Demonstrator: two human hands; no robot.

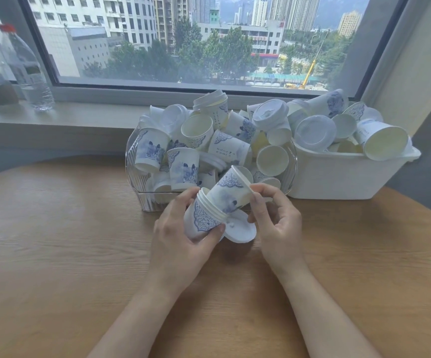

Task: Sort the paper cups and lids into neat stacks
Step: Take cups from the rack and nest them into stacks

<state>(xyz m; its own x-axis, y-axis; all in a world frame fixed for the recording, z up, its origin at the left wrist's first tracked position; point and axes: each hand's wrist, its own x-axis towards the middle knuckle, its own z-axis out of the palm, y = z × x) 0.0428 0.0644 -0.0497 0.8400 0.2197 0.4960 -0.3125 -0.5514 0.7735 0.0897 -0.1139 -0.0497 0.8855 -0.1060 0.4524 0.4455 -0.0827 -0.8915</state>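
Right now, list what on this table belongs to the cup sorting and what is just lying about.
Belongs to the job:
nested cup stack in the left hand
cup pinched by the right hand
lid on the table
clear basket of cups
white bin of cups and lids

Lying about:
water bottle on the sill

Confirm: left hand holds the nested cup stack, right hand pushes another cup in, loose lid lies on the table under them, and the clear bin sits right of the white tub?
One error: the head view shows the clear bin left of the white tub. Left hand grips the cup stack, right hand feeds the cup; lid beneath.
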